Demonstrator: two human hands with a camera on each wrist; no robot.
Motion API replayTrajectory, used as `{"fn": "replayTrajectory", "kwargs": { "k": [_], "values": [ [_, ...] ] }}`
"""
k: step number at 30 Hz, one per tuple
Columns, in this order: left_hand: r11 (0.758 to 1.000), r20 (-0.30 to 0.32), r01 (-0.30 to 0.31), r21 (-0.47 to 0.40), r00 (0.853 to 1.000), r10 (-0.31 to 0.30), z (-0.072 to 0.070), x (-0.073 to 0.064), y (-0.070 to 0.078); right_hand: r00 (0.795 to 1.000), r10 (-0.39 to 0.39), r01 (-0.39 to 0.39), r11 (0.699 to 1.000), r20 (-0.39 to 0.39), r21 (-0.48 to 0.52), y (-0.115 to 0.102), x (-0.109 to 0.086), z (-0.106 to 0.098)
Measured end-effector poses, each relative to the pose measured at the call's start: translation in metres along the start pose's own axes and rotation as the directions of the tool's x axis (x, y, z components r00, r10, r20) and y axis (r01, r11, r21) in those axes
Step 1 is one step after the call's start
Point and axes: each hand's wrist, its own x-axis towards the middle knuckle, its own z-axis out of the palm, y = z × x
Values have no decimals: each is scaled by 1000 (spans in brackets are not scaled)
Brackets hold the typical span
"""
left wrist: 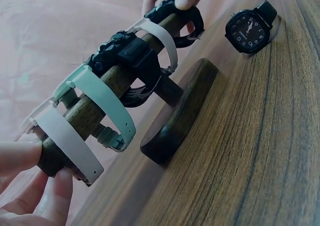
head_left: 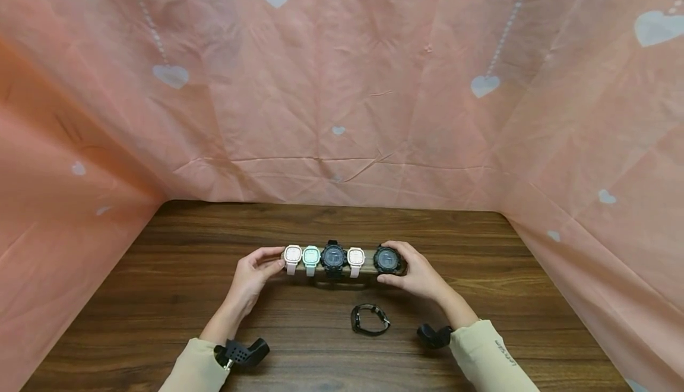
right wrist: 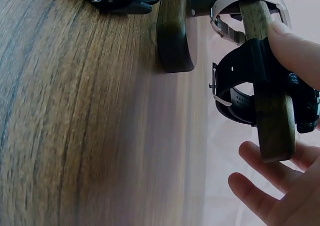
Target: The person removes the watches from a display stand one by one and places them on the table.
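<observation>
A wooden watch stand, its bar (left wrist: pixel 82 117) raised on a post over a rounded base (left wrist: pixel 185 116), carries a row of watches. From the left in the head view come a pale pink watch (head_left: pixel 293 254), a mint green one (head_left: pixel 311 256), a large black one (head_left: pixel 333 256), another pale pink one (head_left: pixel 355 257) and a black round-faced watch (head_left: pixel 387 259). My left hand (head_left: pixel 250 278) pinches the bar's left end between thumb and fingers. At the right end, my right hand (head_left: pixel 419 274) holds the black round-faced watch, its strap looped round the bar.
A black square-faced watch (left wrist: pixel 248 32) with its strap closed lies on the wooden table (head_left: pixel 299 344), nearer to me than the stand. Pink curtains (head_left: pixel 342 83) with white hearts hang behind the table and along both sides.
</observation>
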Motion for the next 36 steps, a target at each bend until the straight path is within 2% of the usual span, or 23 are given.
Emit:
{"fn": "replayTrajectory", "kwargs": {
  "k": [16, 26, 36],
  "values": [
    [1000, -4, 6, -6, 1000, -6, -1, -1, -2, 992, 122, -127, 984, 45, 126, 6, -9, -4],
    [1000, 3, 9, -3, 1000, -9, 0, 0, -2, 992, 119, -124, 974, 34, 192, 12, -13, -3],
    [1000, -2, 15, -8, 1000, -15, 0, -1, -2, 988, 153, -153, 944, 25, 292, 9, -19, -4]
  ]
}}
